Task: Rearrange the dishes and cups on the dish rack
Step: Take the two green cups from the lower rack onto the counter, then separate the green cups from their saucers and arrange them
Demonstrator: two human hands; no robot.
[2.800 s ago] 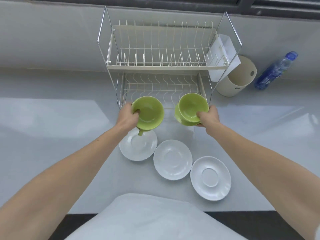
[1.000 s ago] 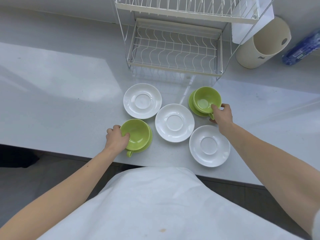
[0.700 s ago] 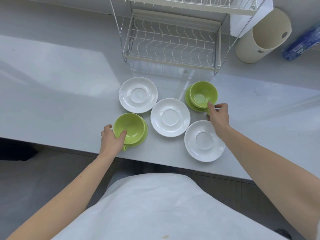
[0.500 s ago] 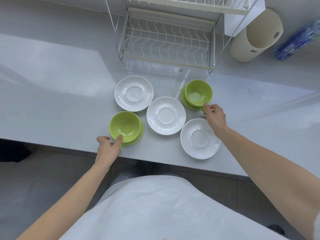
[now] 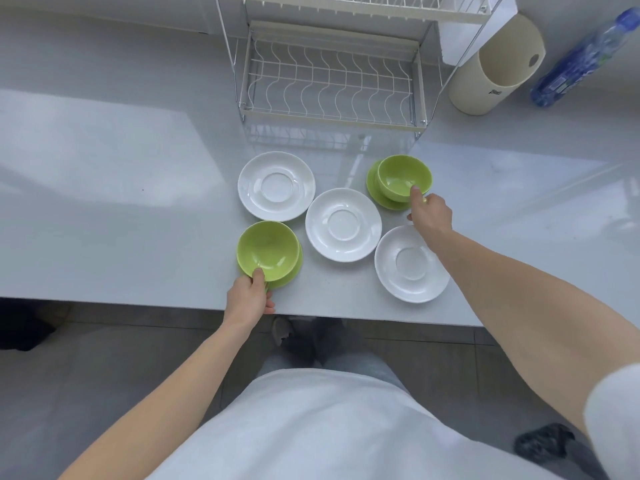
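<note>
Two green cups stand on green saucers on the grey counter. My left hand [image 5: 247, 299] grips the near-left green cup [image 5: 268, 249] at its handle, thumb over the rim; its saucer [image 5: 289, 273] shows beneath. My right hand [image 5: 429, 213] pinches the right green cup [image 5: 403, 176] at its near rim, hiding the handle; that saucer [image 5: 375, 188] peeks out on the left. Between them lie three white saucers: far left [image 5: 276, 186], middle [image 5: 343, 224], near right [image 5: 410, 263]. The wire dish rack [image 5: 329, 116] stands behind with no dishes on its lower tier.
A beige cylindrical holder [image 5: 495, 64] and a blue water bottle [image 5: 585, 60] sit right of the rack. A white utensil box [image 5: 464, 29] hangs on the rack's right side. The counter's front edge [image 5: 138, 303] runs just below my left hand.
Both cups came down from in front of the rack onto the counter. In the last half second my left thumb has hooked over the left cup's rim; the right hand stays at its cup.
</note>
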